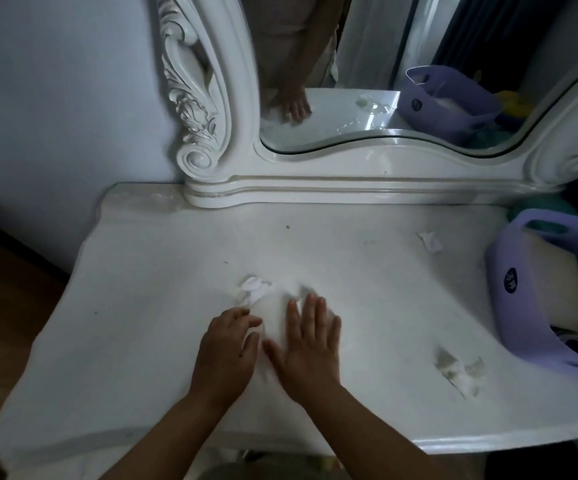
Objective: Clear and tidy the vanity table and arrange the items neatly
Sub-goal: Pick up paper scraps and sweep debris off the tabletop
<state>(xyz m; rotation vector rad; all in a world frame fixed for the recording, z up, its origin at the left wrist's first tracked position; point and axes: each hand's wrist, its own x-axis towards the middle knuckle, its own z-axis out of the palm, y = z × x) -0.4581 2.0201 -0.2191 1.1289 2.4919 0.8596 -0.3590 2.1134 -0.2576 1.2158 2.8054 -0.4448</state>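
Note:
The white vanity table carries scattered crumpled tissues. One white crumpled tissue lies just beyond my left hand, whose fingers are loosely curled on the tabletop and hold nothing. My right hand lies flat, fingers straight, pressing on the surface, with a blurred white tissue bit at its fingertips. Another small tissue rests at the back right. A greyish torn tissue lies at the front right.
A lilac plastic basket holding pale cloth stands at the table's right edge. The ornate white mirror frame rises along the back. Wooden floor shows to the left of the table.

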